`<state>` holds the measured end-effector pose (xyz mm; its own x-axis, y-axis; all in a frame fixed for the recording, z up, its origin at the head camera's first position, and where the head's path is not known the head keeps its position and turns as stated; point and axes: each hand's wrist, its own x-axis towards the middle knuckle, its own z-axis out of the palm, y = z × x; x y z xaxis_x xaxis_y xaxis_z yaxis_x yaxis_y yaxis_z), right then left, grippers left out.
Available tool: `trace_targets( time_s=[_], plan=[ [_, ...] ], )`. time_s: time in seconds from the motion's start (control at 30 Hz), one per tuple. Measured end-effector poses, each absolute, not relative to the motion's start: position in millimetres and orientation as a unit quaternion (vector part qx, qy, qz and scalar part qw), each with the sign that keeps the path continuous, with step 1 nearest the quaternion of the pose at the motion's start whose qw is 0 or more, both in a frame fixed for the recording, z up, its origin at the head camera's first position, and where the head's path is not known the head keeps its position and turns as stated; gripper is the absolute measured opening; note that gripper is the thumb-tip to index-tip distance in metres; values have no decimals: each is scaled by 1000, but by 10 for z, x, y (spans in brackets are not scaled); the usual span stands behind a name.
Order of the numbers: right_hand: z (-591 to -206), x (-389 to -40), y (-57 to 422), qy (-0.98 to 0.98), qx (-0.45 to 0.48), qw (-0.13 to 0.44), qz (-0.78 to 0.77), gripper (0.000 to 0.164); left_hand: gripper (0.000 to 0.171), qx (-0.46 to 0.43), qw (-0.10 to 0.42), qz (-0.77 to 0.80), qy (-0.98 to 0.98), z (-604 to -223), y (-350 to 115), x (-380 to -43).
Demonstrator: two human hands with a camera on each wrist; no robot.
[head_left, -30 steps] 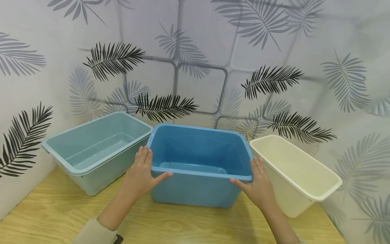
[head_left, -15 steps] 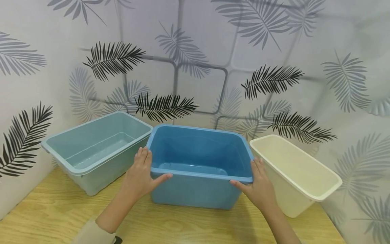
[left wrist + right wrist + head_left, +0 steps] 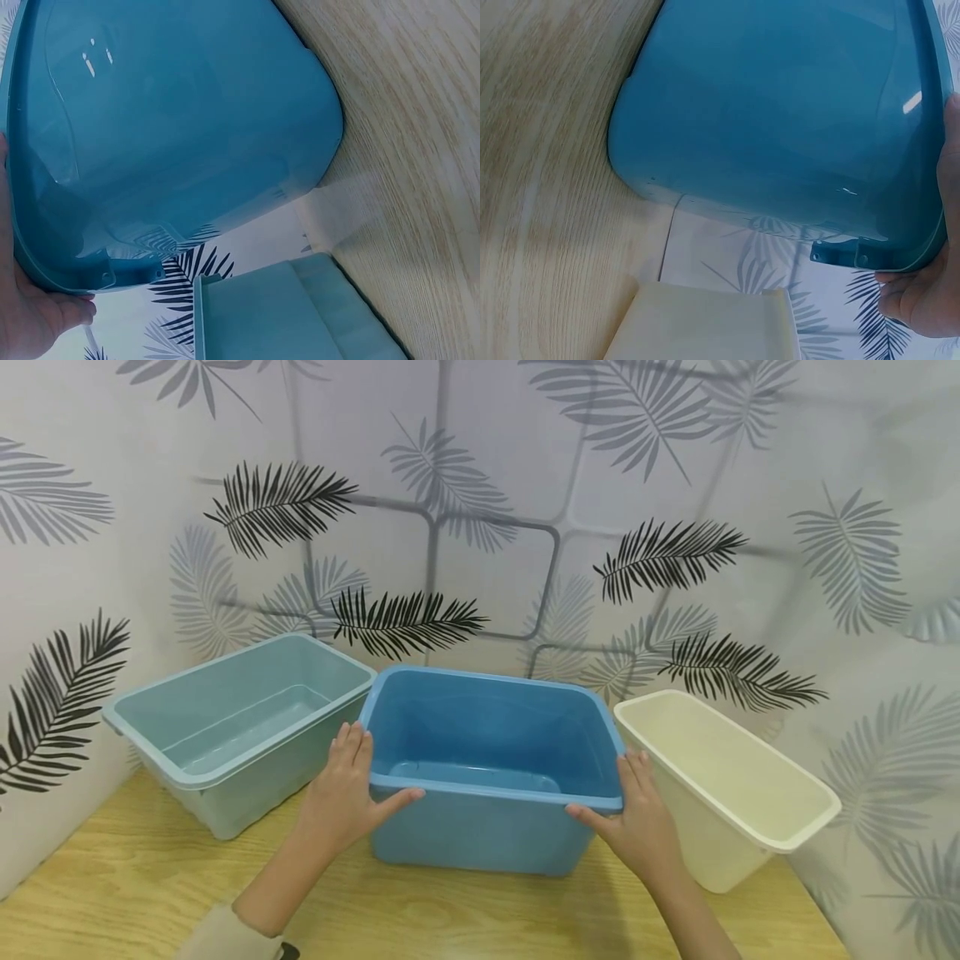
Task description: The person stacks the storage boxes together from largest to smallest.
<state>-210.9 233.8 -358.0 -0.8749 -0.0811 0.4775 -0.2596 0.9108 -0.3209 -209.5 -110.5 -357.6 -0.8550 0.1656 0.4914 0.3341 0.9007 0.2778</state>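
Note:
A deep blue plastic tub [image 3: 480, 831] stands on the wood-grain table in the middle of the head view, its inside bare. My left hand [image 3: 341, 793] holds its near left corner, thumb along the front rim and fingers along the side rim. At the near right corner my right hand [image 3: 641, 810] holds the rim the same way. The left wrist view shows the tub's outer wall [image 3: 180, 112] with the left hand [image 3: 30, 307] at the rim. In the right wrist view, the right hand [image 3: 930, 285] is at the rim near a small bracket [image 3: 855, 253].
A pale teal tub [image 3: 247, 785] stands close on the left, its rim meeting the blue one's in the head view. To the right is a cream tub [image 3: 720, 835], angled at the table's right edge. Behind them rises a leaf-patterned wall [image 3: 480, 460]. Bare wood-grain table [image 3: 420, 918] lies in front.
The blue tub has shifted very slightly towards me, with both hands staying on its corners. The teal and cream tubs have not moved.

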Motion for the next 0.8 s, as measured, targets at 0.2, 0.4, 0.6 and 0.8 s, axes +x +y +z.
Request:
trace_targets(
  time_s=[0.2, 0.4, 0.6, 0.8],
  plan=[
    [-3586, -2097, 2344, -950, 86, 230, 192, 98, 100, -133, 229, -184, -946, -3567, -1104, -2078],
    [-3581, -2080, 2346, -951, 87, 229, 188, 99, 99, -126, 227, -179, -949, -3577, -1098, -2058],
    [-3557, -2044, 2344, -954, 84, 220, 188, 98, 99, -125, 235, -170, -949, -3581, -1091, -2037],
    [-3550, -2016, 2348, -953, 87, 221, 186, 98, 100, -132, 255, -165, -943, -3596, -1097, -2021]
  ],
)
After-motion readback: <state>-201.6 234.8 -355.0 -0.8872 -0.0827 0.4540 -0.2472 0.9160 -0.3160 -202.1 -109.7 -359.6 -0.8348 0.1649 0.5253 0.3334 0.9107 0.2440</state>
